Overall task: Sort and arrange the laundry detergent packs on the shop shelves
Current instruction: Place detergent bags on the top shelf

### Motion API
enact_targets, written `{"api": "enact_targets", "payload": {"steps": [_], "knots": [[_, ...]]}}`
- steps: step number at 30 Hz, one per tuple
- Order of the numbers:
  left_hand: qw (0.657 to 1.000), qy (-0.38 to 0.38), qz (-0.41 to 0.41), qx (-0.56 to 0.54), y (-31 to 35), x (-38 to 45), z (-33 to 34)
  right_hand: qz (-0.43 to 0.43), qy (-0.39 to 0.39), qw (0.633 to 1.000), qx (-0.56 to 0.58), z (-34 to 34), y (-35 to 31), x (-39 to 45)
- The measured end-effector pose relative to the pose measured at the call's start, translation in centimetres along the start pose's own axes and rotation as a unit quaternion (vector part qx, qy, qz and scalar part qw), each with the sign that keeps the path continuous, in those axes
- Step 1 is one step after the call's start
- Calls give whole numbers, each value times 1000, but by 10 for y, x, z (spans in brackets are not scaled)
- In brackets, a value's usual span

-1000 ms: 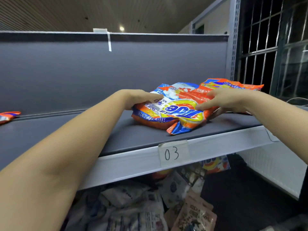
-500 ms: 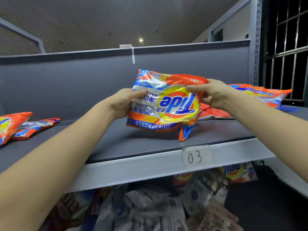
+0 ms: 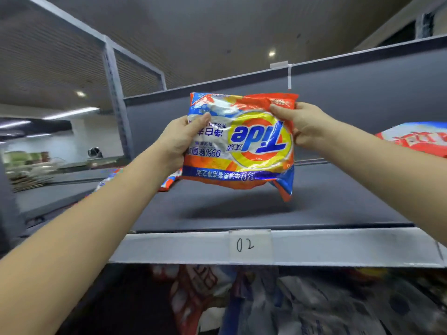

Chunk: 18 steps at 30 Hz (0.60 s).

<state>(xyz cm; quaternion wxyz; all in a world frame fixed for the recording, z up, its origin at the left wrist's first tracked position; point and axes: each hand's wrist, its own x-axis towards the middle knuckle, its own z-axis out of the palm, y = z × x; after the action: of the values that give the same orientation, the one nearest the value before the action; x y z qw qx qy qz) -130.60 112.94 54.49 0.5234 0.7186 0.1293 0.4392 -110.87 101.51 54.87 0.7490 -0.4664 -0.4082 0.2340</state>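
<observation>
Tide pack (image 3: 242,141) now lifted over label 02 (image 3: 245,245); another pack (image 3: 416,137) right.

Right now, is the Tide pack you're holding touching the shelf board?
Apart. The head view shows the Tide pack held up by both hands, with bare shelf board and the pack's shadow visible beneath its bottom edge.

A glossy, crinkled plastic detergent pack (image 3: 238,143) catches the light above a matt grey shelf (image 3: 314,204), whose smooth pale front edge carries a paper label (image 3: 250,245) under shiny clear film.
</observation>
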Motion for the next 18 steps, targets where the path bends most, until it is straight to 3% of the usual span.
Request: {"api": "enact_targets", "payload": {"steps": [7,11,15,18], "knots": [[987,119,-55,90,3,-17,-133,20,-39,994,-104,137,44,24],[959,169,-108,202,-9,-22,-210,40,-72,982,-169,207,74,29],[886,231,-145,375,-21,-8,-267,98,-100,979,-145,259,110,30],[792,240,-157,539,-37,4,-291,127,-116,978,-116,280,137,33]]}}
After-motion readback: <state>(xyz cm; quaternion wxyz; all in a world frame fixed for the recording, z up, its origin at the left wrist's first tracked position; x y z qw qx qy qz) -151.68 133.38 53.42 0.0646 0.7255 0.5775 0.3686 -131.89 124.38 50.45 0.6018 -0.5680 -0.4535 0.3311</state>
